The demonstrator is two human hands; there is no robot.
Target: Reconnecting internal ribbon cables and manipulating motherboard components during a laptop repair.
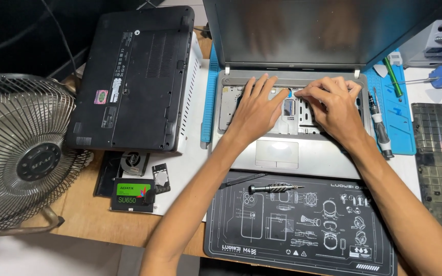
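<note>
Nearest, a black repair mat [303,225] — beyond it left hand [254,110] and right hand [333,105] press spread, empty fingers into the silver laptop's [303,158] keyboard-less bay — reassembly seemingly remains

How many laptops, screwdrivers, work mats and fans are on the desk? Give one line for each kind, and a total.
Laptops: 2, silver open one, black closed one
Screwdrivers: 3
Work mats: 2, black, blue
Fans: 1
Total: 8

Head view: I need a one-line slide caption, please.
Both hands, left and right, work inside an open laptop's keyboard bay, screwdriver lying on the mat.
</note>
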